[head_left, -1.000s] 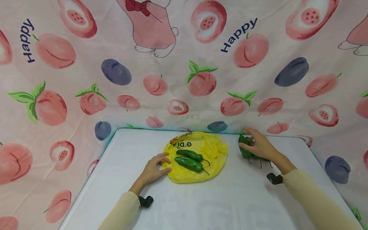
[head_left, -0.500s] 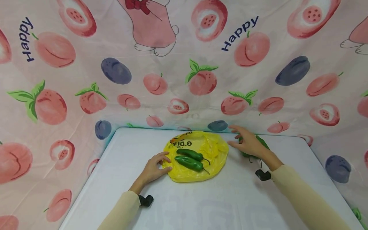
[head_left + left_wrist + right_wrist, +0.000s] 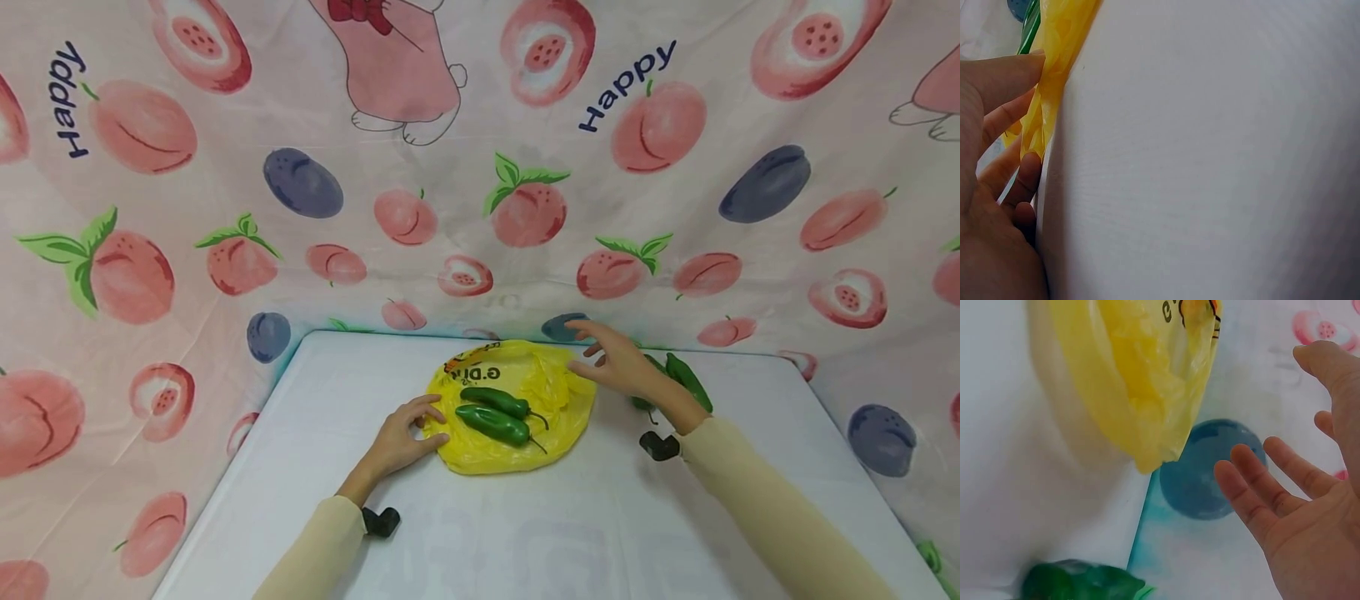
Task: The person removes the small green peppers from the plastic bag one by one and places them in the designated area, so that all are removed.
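Two long green chili peppers [image 3: 493, 425] lie side by side on a yellow plastic bag [image 3: 480, 461] spread flat on the table. At the bag's left edge, my left hand [image 3: 399, 437] rests with thumb and fingers apart, fingertips touching the plastic. In the left wrist view the gathered bag edge [image 3: 1060, 75] runs past those fingers. My right hand [image 3: 618, 362] hovers at the bag's upper right, fingers spread and holding nothing. Beneath and beyond its wrist lie more green chili peppers [image 3: 688, 383], partly hidden by the arm.
The white table [image 3: 525, 542] ends at the back against a cloth [image 3: 465, 183] printed with peaches and plums. Something green [image 3: 930, 554] shows at the lower right edge. A small black device [image 3: 660, 446] sits at the right wrist, another [image 3: 381, 522] at the left.
My right hand has moved left from the chili peppers on the right to the bag's upper right edge, uncovering some of them. The left hand and the bag stay put.
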`<state>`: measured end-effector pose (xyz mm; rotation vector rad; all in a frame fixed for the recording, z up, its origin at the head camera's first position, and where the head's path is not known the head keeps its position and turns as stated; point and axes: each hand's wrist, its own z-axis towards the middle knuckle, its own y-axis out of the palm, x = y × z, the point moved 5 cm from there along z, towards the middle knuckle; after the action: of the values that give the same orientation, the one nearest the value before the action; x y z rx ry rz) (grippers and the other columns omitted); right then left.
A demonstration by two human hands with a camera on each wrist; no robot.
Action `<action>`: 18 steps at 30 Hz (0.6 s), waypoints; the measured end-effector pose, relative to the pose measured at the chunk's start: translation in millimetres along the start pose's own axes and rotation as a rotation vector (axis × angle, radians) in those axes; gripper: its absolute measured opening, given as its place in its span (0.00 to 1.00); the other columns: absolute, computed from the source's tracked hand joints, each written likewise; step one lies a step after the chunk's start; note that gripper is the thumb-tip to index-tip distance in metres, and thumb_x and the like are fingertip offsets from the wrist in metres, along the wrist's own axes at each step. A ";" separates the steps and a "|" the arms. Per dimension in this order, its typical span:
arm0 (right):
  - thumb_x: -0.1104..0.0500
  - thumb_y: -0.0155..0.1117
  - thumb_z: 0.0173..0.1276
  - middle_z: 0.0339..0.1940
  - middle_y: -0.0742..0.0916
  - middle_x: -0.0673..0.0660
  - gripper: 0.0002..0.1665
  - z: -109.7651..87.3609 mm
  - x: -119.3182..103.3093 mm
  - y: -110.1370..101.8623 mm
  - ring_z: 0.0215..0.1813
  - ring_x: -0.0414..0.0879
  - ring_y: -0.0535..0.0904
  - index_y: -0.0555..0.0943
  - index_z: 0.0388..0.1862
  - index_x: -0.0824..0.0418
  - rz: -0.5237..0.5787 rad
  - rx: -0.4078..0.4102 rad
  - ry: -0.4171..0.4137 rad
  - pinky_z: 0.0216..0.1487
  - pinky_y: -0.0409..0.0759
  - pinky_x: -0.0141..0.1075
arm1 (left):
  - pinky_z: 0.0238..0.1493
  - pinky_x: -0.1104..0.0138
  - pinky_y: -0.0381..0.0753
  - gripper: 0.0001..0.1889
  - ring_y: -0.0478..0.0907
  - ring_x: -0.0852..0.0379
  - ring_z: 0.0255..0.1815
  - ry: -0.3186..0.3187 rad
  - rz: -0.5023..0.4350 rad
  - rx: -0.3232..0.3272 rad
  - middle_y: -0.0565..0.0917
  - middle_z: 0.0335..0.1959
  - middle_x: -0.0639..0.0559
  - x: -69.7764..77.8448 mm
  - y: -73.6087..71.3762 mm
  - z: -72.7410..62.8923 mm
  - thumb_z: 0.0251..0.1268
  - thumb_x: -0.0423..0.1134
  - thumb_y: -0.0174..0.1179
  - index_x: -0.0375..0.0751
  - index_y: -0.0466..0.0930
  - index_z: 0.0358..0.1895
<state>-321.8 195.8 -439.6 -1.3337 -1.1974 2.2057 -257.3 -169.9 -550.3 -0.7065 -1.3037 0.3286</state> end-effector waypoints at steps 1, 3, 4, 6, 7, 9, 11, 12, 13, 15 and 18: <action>0.55 0.74 0.68 0.62 0.81 0.69 0.41 1.9 -1.6 0.8 0.50 0.62 0.84 0.67 0.76 0.59 0.001 -0.005 -0.003 0.47 0.85 0.53 | 0.56 0.55 0.71 0.10 0.73 0.56 0.48 0.000 0.002 0.000 0.76 0.70 0.52 0.0 -0.3 0.1 0.61 0.46 0.75 0.57 0.85 0.43; 0.56 0.74 0.68 0.62 0.81 0.69 0.41 5.5 -5.0 2.3 0.50 0.63 0.84 0.67 0.76 0.59 0.006 -0.012 -0.013 0.47 0.85 0.53 | 0.55 0.55 0.70 0.10 0.73 0.56 0.47 0.000 0.003 -0.001 0.76 0.70 0.52 -0.1 -0.7 0.4 0.61 0.47 0.75 0.57 0.85 0.43; 0.56 0.74 0.68 0.62 0.81 0.69 0.41 7.1 -6.5 3.1 0.49 0.62 0.84 0.67 0.76 0.59 0.007 -0.015 -0.016 0.47 0.85 0.53 | 0.56 0.55 0.70 0.10 0.73 0.56 0.47 -0.003 0.002 -0.002 0.76 0.70 0.52 0.2 -1.0 0.2 0.60 0.46 0.75 0.57 0.85 0.43; 0.56 0.74 0.68 0.61 0.81 0.68 0.41 10.1 -8.3 5.2 0.49 0.62 0.85 0.68 0.76 0.58 0.009 -0.019 -0.017 0.47 0.85 0.53 | 0.56 0.55 0.70 0.10 0.72 0.56 0.48 -0.007 0.001 -0.003 0.76 0.71 0.52 0.3 -1.3 0.2 0.61 0.47 0.75 0.57 0.85 0.43; 0.56 0.74 0.68 0.62 0.81 0.68 0.41 11.4 -9.5 6.2 0.50 0.62 0.84 0.68 0.76 0.58 0.017 -0.023 -0.018 0.47 0.84 0.53 | 0.56 0.55 0.70 0.10 0.72 0.56 0.48 -0.009 0.000 -0.003 0.76 0.71 0.52 0.4 -1.4 0.1 0.61 0.47 0.75 0.58 0.85 0.43; 0.56 0.74 0.68 0.62 0.81 0.67 0.40 14.1 -12.1 8.5 0.50 0.63 0.84 0.68 0.76 0.57 0.028 -0.032 -0.022 0.47 0.84 0.54 | 0.56 0.54 0.70 0.10 0.72 0.56 0.48 -0.015 -0.003 -0.004 0.76 0.71 0.53 0.8 -1.6 -0.2 0.61 0.47 0.75 0.58 0.85 0.43; 0.56 0.74 0.68 0.63 0.80 0.67 0.40 16.5 -13.9 11.7 0.51 0.64 0.84 0.69 0.76 0.57 0.033 -0.047 -0.029 0.47 0.85 0.53 | 0.57 0.54 0.70 0.10 0.72 0.55 0.48 -0.021 -0.008 -0.005 0.76 0.71 0.53 1.3 -1.6 -0.7 0.61 0.47 0.75 0.58 0.85 0.43; 0.56 0.74 0.68 0.63 0.80 0.66 0.40 17.9 -15.4 13.3 0.51 0.64 0.84 0.68 0.76 0.57 0.035 -0.056 -0.032 0.47 0.85 0.53 | 0.57 0.54 0.70 0.10 0.72 0.55 0.48 -0.024 -0.008 -0.006 0.76 0.71 0.53 1.4 -1.4 -0.9 0.61 0.47 0.75 0.58 0.85 0.42; 0.55 0.74 0.69 0.63 0.80 0.66 0.40 19.2 -16.8 15.0 0.51 0.64 0.84 0.68 0.76 0.57 0.036 -0.064 -0.035 0.47 0.85 0.52 | 0.57 0.54 0.70 0.10 0.72 0.55 0.48 -0.026 -0.010 -0.007 0.76 0.71 0.53 1.6 -1.3 -1.2 0.61 0.47 0.75 0.58 0.85 0.42; 0.54 0.73 0.69 0.64 0.80 0.66 0.40 22.3 -19.3 18.4 0.51 0.64 0.84 0.68 0.76 0.56 0.033 -0.078 -0.047 0.47 0.85 0.52 | 0.56 0.54 0.69 0.10 0.72 0.55 0.48 -0.031 -0.010 -0.008 0.76 0.71 0.53 2.0 -1.2 -1.6 0.61 0.47 0.75 0.59 0.85 0.42; 0.53 0.73 0.69 0.63 0.80 0.66 0.40 27.3 -23.0 23.2 0.52 0.64 0.84 0.68 0.77 0.55 0.031 -0.095 -0.057 0.47 0.85 0.51 | 0.56 0.54 0.69 0.10 0.72 0.55 0.47 -0.028 -0.007 -0.006 0.76 0.71 0.53 2.7 -1.4 -1.1 0.61 0.47 0.75 0.58 0.85 0.42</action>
<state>-328.8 153.8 -438.1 -1.3430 -1.3261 2.2477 -255.8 -169.6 -547.4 -0.7041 -1.3342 0.3299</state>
